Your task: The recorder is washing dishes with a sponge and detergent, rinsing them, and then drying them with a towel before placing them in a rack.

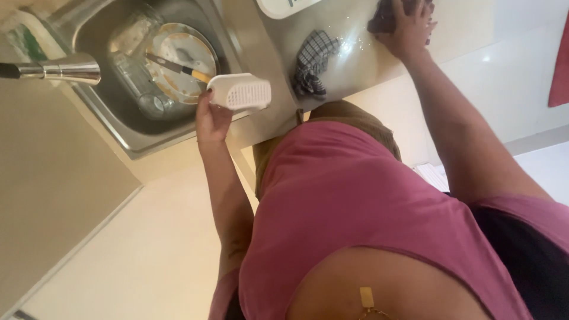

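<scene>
My left hand (212, 120) grips a white slotted plastic holder (242, 92) and keeps it over the right rim of the steel sink (127, 133). My right hand (408, 28) stretches to the far side of the wet steel counter (355, 65) and presses flat on a dark cloth (382, 18), which it partly hides. A black-and-white checked cloth (313, 62) lies crumpled on the counter between my two hands. My pink shirt fills the lower part of the view.
In the sink lie a soiled plate (181, 59), a knife with a yellow handle (178, 66) and clear glass containers (133, 77). A chrome tap (59, 69) reaches in from the left. A white object (284, 6) sits at the counter's top edge.
</scene>
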